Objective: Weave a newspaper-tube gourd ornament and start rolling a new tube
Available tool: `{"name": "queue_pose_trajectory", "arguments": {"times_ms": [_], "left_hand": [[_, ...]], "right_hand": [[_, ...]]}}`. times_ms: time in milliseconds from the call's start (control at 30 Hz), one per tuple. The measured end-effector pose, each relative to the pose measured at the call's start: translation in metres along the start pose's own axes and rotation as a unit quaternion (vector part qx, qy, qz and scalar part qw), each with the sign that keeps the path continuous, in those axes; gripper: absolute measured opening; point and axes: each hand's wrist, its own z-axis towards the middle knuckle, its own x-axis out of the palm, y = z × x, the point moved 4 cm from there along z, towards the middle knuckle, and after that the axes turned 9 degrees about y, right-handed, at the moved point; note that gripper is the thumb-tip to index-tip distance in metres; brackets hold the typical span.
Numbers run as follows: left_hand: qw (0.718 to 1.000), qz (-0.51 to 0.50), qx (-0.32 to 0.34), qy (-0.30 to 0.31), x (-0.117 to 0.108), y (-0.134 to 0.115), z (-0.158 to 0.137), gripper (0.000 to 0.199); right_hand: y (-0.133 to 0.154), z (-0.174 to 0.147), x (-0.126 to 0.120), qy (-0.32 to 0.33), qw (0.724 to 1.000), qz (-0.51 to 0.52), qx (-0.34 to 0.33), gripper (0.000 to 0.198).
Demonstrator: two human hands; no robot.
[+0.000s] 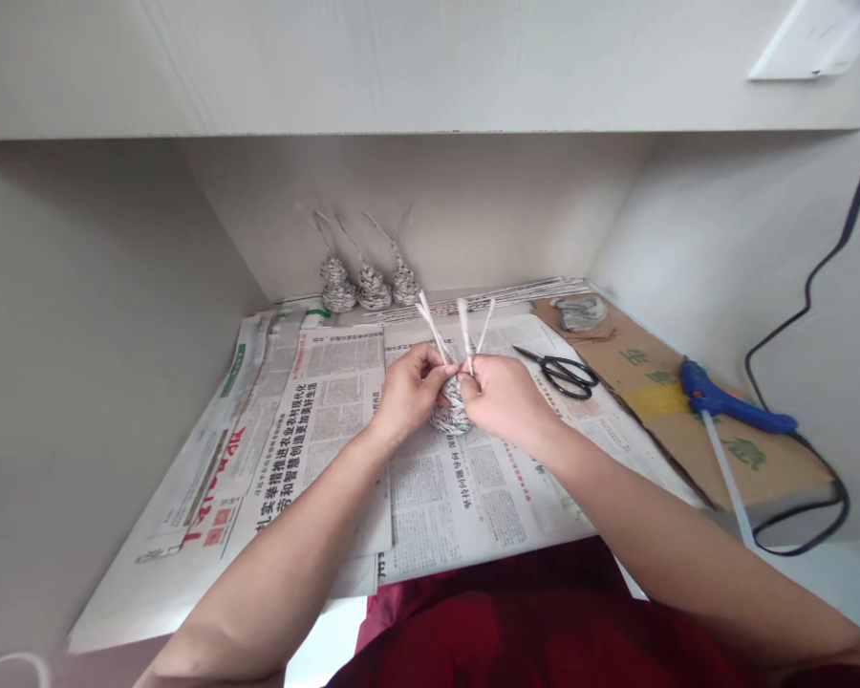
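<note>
A small woven paper gourd (450, 419), made of rolled newspaper strands, stands upright between my hands over the newspaper. My left hand (417, 384) grips its upper part from the left, thumb and fingers pinched at the strands. From the right, my right hand (498, 390) pinches the top of the same gourd. Several pale paper strands (464, 325) stick up and fan out above my fingertips. My fingers hide most of the gourd's upper part.
Newspaper sheets (430, 516) cover the table. Three finished-looking woven gourds (338, 291) and a bundle of paper sticks (523, 291) lie along the back wall. Black scissors (568, 375) rest to the right. A blue glue gun (731, 401) with a cord lies on cardboard (659, 435).
</note>
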Motion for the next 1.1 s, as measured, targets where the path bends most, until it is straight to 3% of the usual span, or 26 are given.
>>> {"name": "queue_pose_trajectory", "arguments": {"times_ms": [100, 367, 567, 633, 733, 800, 900, 1100], "left_hand": [[1.0, -0.001, 0.001, 0.005, 0.001, -0.001, 0.0, 0.024], [0.999, -0.032, -0.006, 0.011, 0.001, 0.0, 0.002, 0.026], [1.0, -0.009, 0.007, 0.019, 0.003, 0.0, 0.0, 0.023], [1.0, -0.025, 0.0, 0.013, 0.0, 0.0, 0.002, 0.026], [0.999, -0.044, -0.008, 0.021, -0.003, -0.001, 0.003, 0.03], [0.998, -0.05, -0.014, 0.033, -0.004, -0.002, 0.003, 0.031], [0.997, -0.057, -0.029, 0.045, -0.005, -0.002, 0.003, 0.032], [0.996, -0.066, -0.037, 0.041, -0.007, -0.001, 0.003, 0.032]], "right_hand": [[-0.002, 0.0, 0.004, -0.016, 0.999, -0.027, 0.012, 0.02], [-0.013, 0.002, -0.003, 0.004, 0.998, 0.064, 0.014, 0.02], [-0.006, 0.006, -0.004, -0.012, 1.0, 0.026, -0.002, 0.015], [-0.009, 0.006, -0.002, 0.013, 0.997, 0.073, -0.013, 0.014], [-0.021, 0.002, 0.001, 0.05, 0.972, 0.228, -0.012, 0.014], [-0.03, -0.002, 0.002, 0.035, 0.959, 0.281, -0.01, 0.018], [-0.041, -0.006, 0.004, -0.008, 0.964, 0.264, 0.0, 0.015], [-0.043, 0.003, 0.013, 0.005, 0.959, 0.281, -0.023, 0.009]]}}
